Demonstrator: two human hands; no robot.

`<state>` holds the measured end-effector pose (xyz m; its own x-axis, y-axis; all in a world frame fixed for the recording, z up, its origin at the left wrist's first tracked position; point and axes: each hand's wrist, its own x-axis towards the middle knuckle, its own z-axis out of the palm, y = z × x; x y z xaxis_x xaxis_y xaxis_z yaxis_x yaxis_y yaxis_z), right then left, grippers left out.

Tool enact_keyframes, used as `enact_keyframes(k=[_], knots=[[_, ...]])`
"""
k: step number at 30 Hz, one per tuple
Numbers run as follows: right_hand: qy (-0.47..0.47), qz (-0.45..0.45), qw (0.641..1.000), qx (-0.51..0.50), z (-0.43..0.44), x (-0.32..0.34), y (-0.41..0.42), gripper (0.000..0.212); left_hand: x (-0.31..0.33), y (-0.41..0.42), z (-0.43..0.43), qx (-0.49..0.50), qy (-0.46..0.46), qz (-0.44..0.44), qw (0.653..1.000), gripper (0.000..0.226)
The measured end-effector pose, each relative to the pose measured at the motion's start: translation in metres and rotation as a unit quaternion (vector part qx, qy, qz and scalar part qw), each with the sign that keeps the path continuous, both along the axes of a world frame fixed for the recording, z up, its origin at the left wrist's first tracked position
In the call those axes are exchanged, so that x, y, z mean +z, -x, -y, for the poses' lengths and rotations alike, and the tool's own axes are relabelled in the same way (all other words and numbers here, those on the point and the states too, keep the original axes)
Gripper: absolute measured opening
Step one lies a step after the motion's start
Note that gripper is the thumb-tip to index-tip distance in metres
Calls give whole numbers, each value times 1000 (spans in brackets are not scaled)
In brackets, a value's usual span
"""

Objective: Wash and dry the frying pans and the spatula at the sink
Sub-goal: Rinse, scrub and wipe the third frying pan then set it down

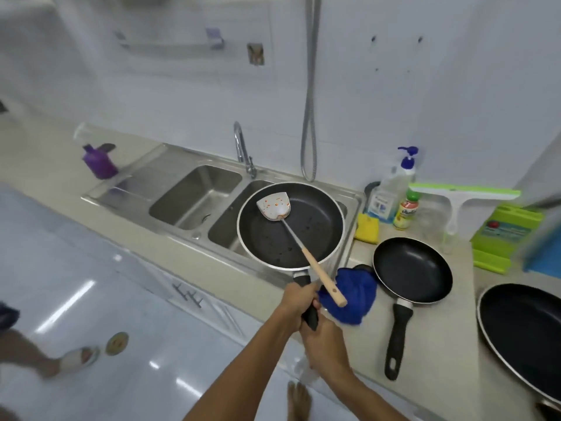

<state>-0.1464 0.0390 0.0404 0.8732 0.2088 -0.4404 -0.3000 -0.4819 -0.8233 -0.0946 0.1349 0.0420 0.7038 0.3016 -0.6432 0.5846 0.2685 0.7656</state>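
Observation:
A large black frying pan (pixel 306 235) hangs over the right basin of the steel sink (pixel 170 189). Both hands hold its black handle: my left hand (pixel 296 305) grips it higher up, my right hand (pixel 326 341) grips the handle's end. A metal spatula (pixel 274 206) with orange food spots lies in the pan, its wooden handle sticking out over the rim toward me. A small frying pan (pixel 411 270) rests on the counter to the right. A third pan (pixel 522 329) is cut off by the right edge.
A blue cloth (pixel 353 294) lies on the counter beside the pan handle. A yellow sponge (pixel 367 227), soap bottles (pixel 391 192), a green squeegee (pixel 455 192) and a green box (pixel 507 235) stand at the back right. The tap (pixel 241 147) rises behind the basins. A purple bottle (pixel 98 161) stands left.

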Motion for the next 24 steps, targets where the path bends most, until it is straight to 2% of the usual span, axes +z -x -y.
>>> enact_keyframes(k=[5, 11, 12, 15, 21, 24], knots=[[-16, -22, 1000, -8, -78, -3, -46, 18, -13, -48, -79, -12, -1, -35, 999, 23], [-8, -62, 998, -17, -144, -17, -89, 11, -26, -87, -145, -66, -5, -30, 997, 27], [-14, -72, 997, -20, -153, -21, -95, 8, -30, -93, -154, -77, -5, -29, 997, 28], [-30, -87, 995, -46, -180, -30, -108, 19, -39, -111, -179, -122, -16, -29, 992, 33], [-55, -103, 986, -117, -245, -49, -118, 14, -58, -134, -234, -222, -40, -20, 974, 35], [-105, -133, 982, -79, -260, -54, -122, 11, -66, -137, -258, -254, -44, -23, 966, 41]])
